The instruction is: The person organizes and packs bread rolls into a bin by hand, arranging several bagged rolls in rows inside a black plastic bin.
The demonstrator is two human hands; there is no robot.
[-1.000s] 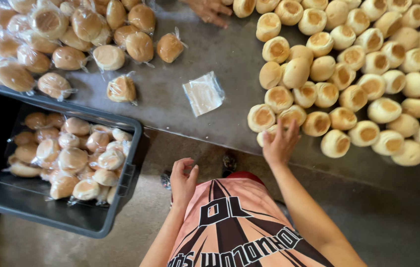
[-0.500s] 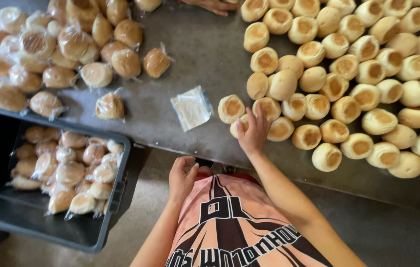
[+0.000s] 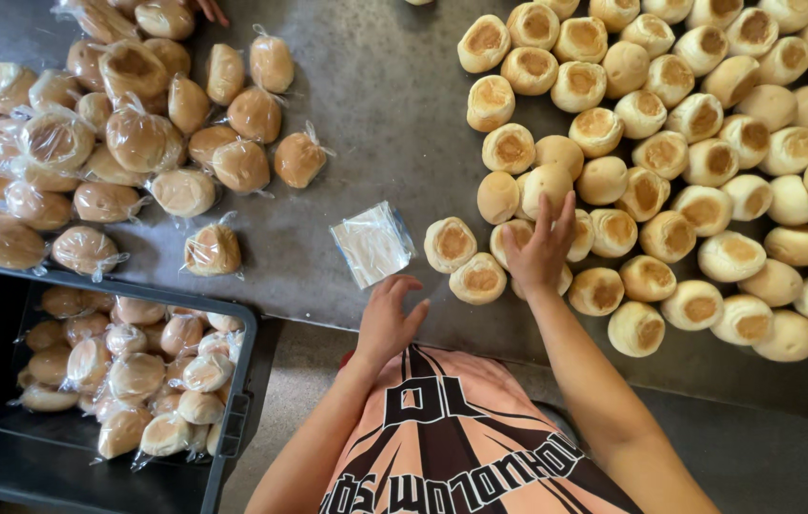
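Nearest the body, the left hand (image 3: 387, 319) hangs slack and empty at the edge of the grey metal table (image 3: 394, 105), fingers loosely curled. Just beyond it lies a small stack of clear plastic bags (image 3: 372, 244). The right hand (image 3: 539, 249) rests spread and flat atop a round, pale golden bread bun (image 3: 547, 276) at the near edge of the unwrapped heap, not yet closed round it (soft and light, I judge; best cupped by its sides, gently). Farther left, wrapped buns (image 3: 142, 143) crowd above a dark plastic crate (image 3: 233, 419).
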